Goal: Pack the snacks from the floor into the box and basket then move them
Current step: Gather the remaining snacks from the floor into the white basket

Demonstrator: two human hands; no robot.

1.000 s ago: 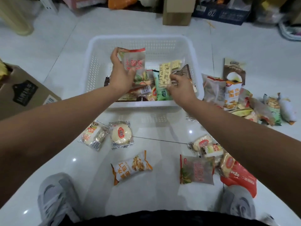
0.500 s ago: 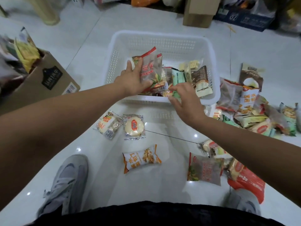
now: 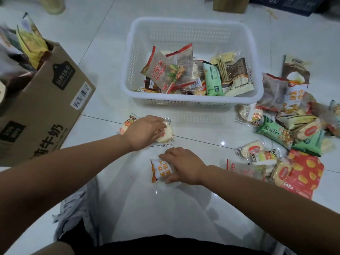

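A white plastic basket (image 3: 191, 103) stands on the floor ahead, its near half filled with several snack packets. A cardboard box (image 3: 47, 100) at the left holds more packets. My left hand (image 3: 145, 131) lies over a round white cake packet (image 3: 166, 133) on the floor, fingers curled onto it, with another small packet (image 3: 125, 126) beside it. My right hand (image 3: 182, 165) grips an orange and white snack packet (image 3: 159, 170) lying on the floor, with my thumb under its near edge.
A heap of loose snack packets (image 3: 294, 133) covers the floor right of the basket, with a red bag (image 3: 305, 172) at its near end. My shoe (image 3: 73, 208) is at the lower left. Boxes (image 3: 230, 4) line the far wall.
Both hands left the packets they held in the basket and drew back to the floor in front of it, landing on the round cake and the orange packet.
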